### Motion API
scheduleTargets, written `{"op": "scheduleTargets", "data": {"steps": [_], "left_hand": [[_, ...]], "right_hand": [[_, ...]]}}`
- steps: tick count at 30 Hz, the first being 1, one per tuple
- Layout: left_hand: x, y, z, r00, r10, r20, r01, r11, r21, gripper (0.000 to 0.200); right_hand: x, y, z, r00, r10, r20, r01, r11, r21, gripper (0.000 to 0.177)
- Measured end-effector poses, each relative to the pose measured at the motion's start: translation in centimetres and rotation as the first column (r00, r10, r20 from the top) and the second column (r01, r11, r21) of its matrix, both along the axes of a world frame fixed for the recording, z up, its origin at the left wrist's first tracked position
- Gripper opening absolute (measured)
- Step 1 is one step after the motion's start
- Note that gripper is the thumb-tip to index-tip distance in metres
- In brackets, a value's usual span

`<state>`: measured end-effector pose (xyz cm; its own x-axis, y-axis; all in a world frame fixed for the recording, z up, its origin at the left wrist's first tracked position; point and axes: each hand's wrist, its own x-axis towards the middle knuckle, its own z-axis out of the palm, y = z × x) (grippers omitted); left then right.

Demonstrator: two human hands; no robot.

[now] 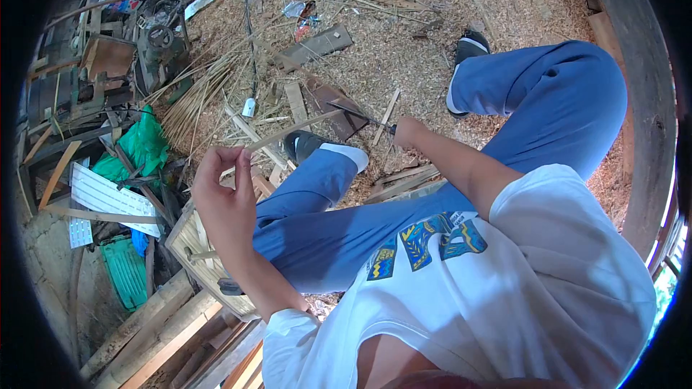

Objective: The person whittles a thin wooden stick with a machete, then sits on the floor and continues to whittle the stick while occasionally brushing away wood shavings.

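Observation:
My left hand (225,191) is closed in a pinch, thumb against fingers, on one end of a thin wooden strip (297,127). The strip slants away to the right over my shoe (303,145). My right hand (410,132) is wrapped around the dark handle of a knife (353,111). Its narrow blade points left, and its tip overlaps the strip's far end in this view. Below the blade, a brown board (333,101) lies on the ground between my feet.
Wood shavings (411,36) cover the ground. A fan of thin sticks (205,90) lies at left, beside a green plastic bag (140,145) and piled scrap. A black cable with a white end (249,107) runs down nearby. A thick post (638,86) stands at right.

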<state>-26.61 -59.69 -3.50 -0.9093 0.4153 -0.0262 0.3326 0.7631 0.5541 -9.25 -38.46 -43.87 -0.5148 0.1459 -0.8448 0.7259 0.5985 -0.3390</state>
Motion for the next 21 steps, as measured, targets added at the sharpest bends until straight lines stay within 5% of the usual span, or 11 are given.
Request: {"op": "scheduleTargets", "data": {"steps": [3,6,9,18,21], "left_hand": [[-0.3,-0.6,-0.6,0.999,-0.032,-0.006,0.032,0.999,0.037,0.010],[-0.2,-0.4,-0.4,0.999,-0.040,0.003,0.040,0.998,0.054,0.010],[0.0,-0.3,-0.3,0.999,-0.023,0.041,0.021,0.998,0.067,0.016],[-0.3,-0.5,-0.3,0.997,-0.057,-0.057,0.058,0.998,0.022,0.011],[-0.3,-0.5,-0.8,0.996,-0.062,-0.062,0.067,0.995,0.078,0.012]], "right_hand": [[-0.6,0.0,-3.2,0.968,0.252,0.009,-0.252,0.967,0.024,0.041],[-0.7,0.5,1.2,0.993,0.086,-0.083,-0.090,0.995,-0.045,0.037],[-0.6,-0.3,-1.5,0.972,0.218,-0.087,-0.214,0.976,0.048,0.046],[-1.3,0.6,0.3,0.988,0.131,0.083,-0.123,0.988,-0.098,0.035],[-1.4,-0.1,-5.4,0.923,0.384,-0.023,-0.383,0.923,0.023,0.033]]}}
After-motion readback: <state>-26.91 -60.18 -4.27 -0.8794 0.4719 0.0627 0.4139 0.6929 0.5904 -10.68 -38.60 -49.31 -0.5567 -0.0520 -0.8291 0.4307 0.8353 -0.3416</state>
